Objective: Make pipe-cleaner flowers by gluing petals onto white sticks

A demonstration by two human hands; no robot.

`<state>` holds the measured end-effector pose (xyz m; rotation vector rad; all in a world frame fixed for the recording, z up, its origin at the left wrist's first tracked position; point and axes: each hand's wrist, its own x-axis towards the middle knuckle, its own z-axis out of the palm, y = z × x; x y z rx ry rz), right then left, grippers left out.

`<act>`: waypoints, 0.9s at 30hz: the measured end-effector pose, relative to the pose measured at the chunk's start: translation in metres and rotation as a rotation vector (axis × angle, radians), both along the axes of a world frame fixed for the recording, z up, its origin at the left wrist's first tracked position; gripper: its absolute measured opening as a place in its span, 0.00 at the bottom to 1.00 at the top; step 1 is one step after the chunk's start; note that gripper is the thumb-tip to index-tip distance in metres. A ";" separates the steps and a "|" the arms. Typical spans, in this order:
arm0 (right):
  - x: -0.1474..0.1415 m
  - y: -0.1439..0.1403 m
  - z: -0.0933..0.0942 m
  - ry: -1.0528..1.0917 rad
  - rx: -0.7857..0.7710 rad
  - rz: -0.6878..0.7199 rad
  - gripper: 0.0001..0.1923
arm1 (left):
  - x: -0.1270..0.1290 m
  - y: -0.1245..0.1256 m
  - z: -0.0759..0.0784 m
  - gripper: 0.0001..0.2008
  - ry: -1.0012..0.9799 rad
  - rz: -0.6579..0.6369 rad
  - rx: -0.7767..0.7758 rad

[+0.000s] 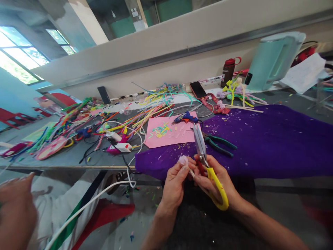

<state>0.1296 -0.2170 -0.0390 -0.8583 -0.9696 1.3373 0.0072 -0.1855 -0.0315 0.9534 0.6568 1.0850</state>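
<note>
Head view looks down over a long grey tabletop (78, 158) pushed against a pale wall. Its right half is covered by a purple cloth (273, 142) flecked with small scraps; a mint-green kettle (273, 59) stands at the far right. Left of the cloth lies a broad tangle of coloured pipe cleaners (145, 114), then a pink sheet (169, 133) strewn with clippings, with a blue glue gun (186, 118) at its far edge and green-handled pliers (218, 143) just beside it on the cloth. A dark bottle (228, 71) and a phone (198, 90) sit near the wall. Another person's hand (15, 205) shows at the lower left, well apart.

At the near edge of the cloth, the right hand (215, 180) has its fingers closed through the yellow handles of the scissors (201, 147); the blades are together and point up and away from the person. The left hand (175, 180) pinches a small pale fuzzy piece (183, 160) at its fingertips, touching distance from the scissors' pivot. The piece lies just left of the blades, its thin stem running down toward the right hand, so the left hand is the nearer one.
</note>
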 end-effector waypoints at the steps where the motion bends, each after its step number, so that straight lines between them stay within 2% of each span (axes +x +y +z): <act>1: -0.001 0.000 -0.002 -0.009 0.007 -0.018 0.22 | -0.001 0.000 -0.001 0.08 0.021 -0.004 -0.015; 4: 0.000 0.000 -0.007 -0.082 0.071 -0.071 0.22 | -0.003 0.002 -0.003 0.10 0.076 0.005 -0.095; 7: 0.001 -0.001 -0.009 -0.161 0.140 -0.109 0.20 | -0.003 0.003 -0.004 0.14 0.048 0.017 -0.159; 15: 0.002 -0.001 -0.015 -0.378 0.207 -0.193 0.22 | 0.001 0.005 -0.008 0.10 -0.013 0.116 -0.254; 22: 0.032 -0.023 -0.011 -0.635 0.173 -0.108 0.27 | -0.008 0.006 -0.002 0.08 0.040 0.214 -0.223; 27: 0.043 -0.040 -0.009 -0.887 0.163 -0.119 0.29 | -0.011 0.006 0.001 0.08 0.070 0.225 -0.190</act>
